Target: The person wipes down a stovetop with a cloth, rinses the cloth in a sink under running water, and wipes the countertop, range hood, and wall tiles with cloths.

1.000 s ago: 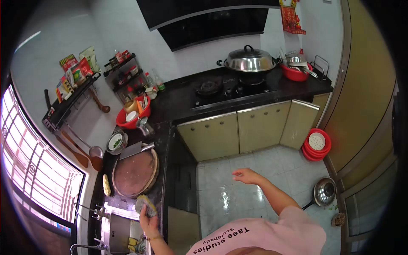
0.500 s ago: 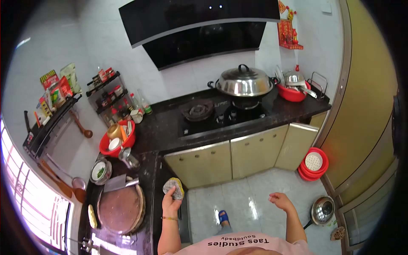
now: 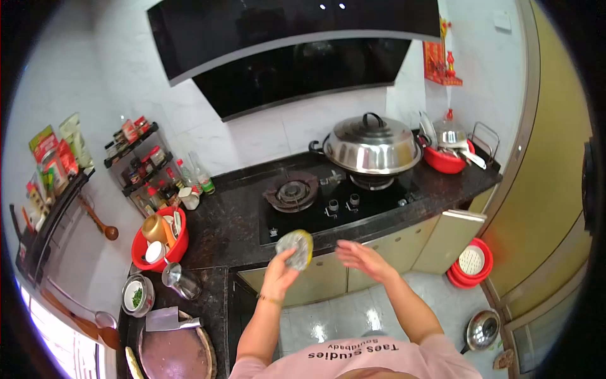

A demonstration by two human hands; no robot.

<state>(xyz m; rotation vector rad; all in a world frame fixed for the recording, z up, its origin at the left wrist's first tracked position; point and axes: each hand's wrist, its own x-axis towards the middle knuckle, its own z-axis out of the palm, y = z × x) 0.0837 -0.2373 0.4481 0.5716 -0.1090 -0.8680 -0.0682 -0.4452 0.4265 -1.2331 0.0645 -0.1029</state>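
Note:
My left hand (image 3: 279, 276) grips a scrubbing sponge (image 3: 295, 249), grey on its face with a yellow edge, held up in front of the counter's front edge. To its right, my right hand (image 3: 366, 260) is open and holds nothing, its fingers stretched toward the sponge but apart from it. Beyond both hands lies the black gas hob (image 3: 315, 218). Its left burner (image 3: 293, 192) is bare, and a large lidded steel wok (image 3: 372, 148) stands on the right one.
On the left counter are a cleaver (image 3: 167, 319), a round chopping board (image 3: 173, 350), a bowl of chopped greens (image 3: 136, 297), a steel jug (image 3: 182, 282) and a red basin (image 3: 170, 256). Another red basin (image 3: 445, 162) sits beyond the wok. A cabinet door (image 3: 449, 243) stands ajar.
Both hands have risen and moved forward toward the hob, the left one carrying the sponge. My right hand has come closer to the left, its fingers now extended. The view has shifted.

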